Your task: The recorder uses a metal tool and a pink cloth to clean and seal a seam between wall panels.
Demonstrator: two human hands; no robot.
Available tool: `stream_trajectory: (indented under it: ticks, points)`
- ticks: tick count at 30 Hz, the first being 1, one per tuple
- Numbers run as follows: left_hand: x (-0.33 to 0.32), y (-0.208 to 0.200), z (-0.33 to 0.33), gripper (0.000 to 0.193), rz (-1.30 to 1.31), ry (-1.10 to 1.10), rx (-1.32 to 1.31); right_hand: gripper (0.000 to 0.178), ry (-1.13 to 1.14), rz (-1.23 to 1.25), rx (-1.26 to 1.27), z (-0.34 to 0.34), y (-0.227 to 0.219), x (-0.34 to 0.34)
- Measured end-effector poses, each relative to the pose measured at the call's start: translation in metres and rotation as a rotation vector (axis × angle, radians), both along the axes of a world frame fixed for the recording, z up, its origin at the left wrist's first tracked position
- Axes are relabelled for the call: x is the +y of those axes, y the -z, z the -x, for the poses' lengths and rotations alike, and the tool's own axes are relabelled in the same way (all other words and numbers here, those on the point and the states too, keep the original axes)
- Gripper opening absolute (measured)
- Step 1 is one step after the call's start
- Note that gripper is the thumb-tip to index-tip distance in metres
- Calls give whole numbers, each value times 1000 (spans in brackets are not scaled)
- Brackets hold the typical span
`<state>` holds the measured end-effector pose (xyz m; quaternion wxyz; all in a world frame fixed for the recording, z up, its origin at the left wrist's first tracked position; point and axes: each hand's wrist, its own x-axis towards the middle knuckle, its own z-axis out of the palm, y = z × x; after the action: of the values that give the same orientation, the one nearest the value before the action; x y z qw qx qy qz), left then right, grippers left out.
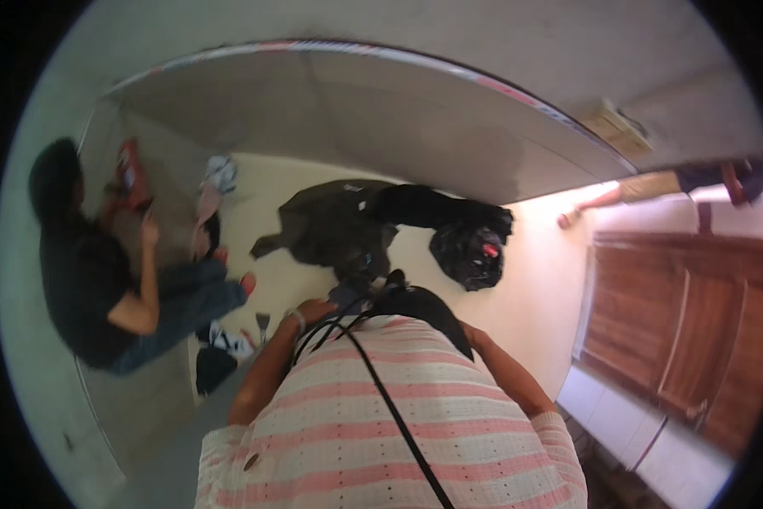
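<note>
Dark garment point(326, 222) ahead of fingers of left hand point(315, 310). Right of garment: shiny black bag point(469, 265), contents unclear. Right hand point(476, 338) nearer body than garment. Both hands' grip: cannot tell.

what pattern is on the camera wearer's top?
Pink and white stripes running across the top; it shows best in the head view, the only one here.

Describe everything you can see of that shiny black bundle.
The black bundle looks like crumpled, glossy plastic, perhaps a bag, slumped in a loose heap. A small red patch shows toward its right side. It lies on the pale floor, its upper edge against black cloth; nobody is touching it.
</note>
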<state>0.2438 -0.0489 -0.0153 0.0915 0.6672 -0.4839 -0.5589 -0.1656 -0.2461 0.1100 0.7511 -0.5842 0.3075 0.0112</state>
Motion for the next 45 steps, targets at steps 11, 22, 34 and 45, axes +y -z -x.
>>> stream_trajectory:
  ticks: [11, 22, 34, 45]
  points:
    - [14, -90, 72, 71, -334, -264, -151, 65, -333, -273, -25, 42, 58, -18]
    - [-11, -116, 69, 71, -375, -108, -227, 48, -374, -120, -123, 58, 147, 0]
    - [-16, -110, 37, 69, -416, -110, -193, 42, -310, -279, -146, 24, 97, 1]
    - [37, -49, -75, 76, -395, 115, -162, 28, -283, -193, -220, -87, 62, 29]
